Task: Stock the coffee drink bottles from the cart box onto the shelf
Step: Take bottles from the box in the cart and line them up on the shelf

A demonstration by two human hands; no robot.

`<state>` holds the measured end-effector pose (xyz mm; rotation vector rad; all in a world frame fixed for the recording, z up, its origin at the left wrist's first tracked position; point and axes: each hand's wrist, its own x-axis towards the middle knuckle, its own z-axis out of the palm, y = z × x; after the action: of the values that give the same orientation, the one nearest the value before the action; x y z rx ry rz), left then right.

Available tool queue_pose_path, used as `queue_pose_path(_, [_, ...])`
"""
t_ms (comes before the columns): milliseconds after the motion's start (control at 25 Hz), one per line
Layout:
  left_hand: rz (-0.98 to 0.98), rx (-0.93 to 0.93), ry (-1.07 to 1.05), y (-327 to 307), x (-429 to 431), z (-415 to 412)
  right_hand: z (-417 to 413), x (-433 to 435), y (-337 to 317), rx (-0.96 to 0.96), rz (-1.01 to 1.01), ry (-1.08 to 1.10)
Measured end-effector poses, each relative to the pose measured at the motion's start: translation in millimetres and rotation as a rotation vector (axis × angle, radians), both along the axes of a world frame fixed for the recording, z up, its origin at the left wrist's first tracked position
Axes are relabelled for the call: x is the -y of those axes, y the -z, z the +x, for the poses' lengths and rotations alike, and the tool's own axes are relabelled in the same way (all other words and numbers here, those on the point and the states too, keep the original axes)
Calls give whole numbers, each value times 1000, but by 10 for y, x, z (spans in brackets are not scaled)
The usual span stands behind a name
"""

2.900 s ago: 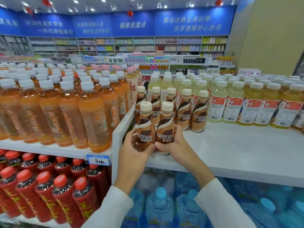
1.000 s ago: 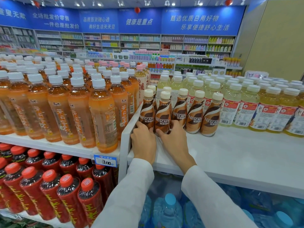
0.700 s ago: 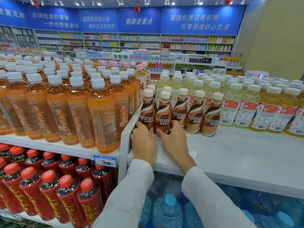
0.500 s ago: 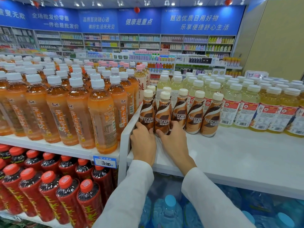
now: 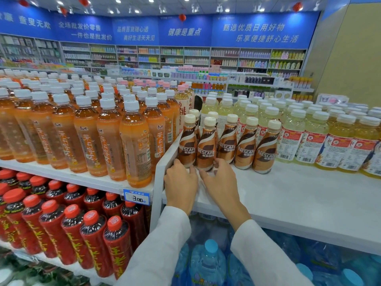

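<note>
The first coffee bottle (image 5: 187, 144) & the second coffee bottle (image 5: 206, 149) stand upright on the white shelf (image 5: 288, 195). They are at the far left end, right next to the white divider (image 5: 166, 159), & they touch each other. Three more coffee bottles (image 5: 246, 147) stand in a row to their right. A few caps show behind, so there's a 2nd row at the back.

The left hand (image 5: 181, 183) is at the foot of the first coffee bottle. Its fingers (image 5: 176, 163) are on the divider side & the thumb is on the other side, curled round the bottom w/ a light hold. The right hand (image 5: 222, 182) does the same w/ the second coffee bottle: thumb left of it, fingers (image 5: 216, 163) right of it, pinching the bottom. Both bottles sit flat on the shelf.

Step, I think: setting this pair down & lining it up w/ the row. It looks nearly done.

Nxt move, prob.: let go gently so nothing tips & pull both hands back. Then get more from the cart box, which isn't in view. White shelf shows in front of the row, so more can go there.

Around: orange tea bottles (image 5: 132, 141) past the divider on the left, pale yellow drink bottles (image 5: 309, 139) on the right. Lower down are red-cap bottles (image 5: 72, 234), big water jugs (image 5: 208, 263) & a price tag (image 5: 134, 198).
</note>
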<state>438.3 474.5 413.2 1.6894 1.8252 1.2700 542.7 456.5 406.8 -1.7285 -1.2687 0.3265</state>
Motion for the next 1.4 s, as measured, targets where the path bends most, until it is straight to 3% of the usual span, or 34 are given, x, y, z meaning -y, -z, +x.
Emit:
queue_pose_path(280, [81, 47, 68, 194, 789, -403, -154, 816, 75, 43, 59, -183])
queue_pose_path(440, [60, 97, 9, 659, 1467, -765, -315, 1360, 349, -11, 77, -373])
queue_pose_path(800, [-306, 175, -454, 1933, 3081, -1965, -1278, 2102, 1394, 22, -229, -763])
queue_pose_path(1040, [-517, 405, -720, 2611, 3955, -2835, -2301, 2407, 2091, 78, -550, -1009])
queue_pose_path(1200, [-627, 520, -891, 3040, 4283, -3385, -3084, 2645, 2478, 171, -742, -1125])
queue_pose_path(1400, [-852, 650, -933, 3819, 4127, -4052, -3702, 2872, 2978, 382, -986, -1188])
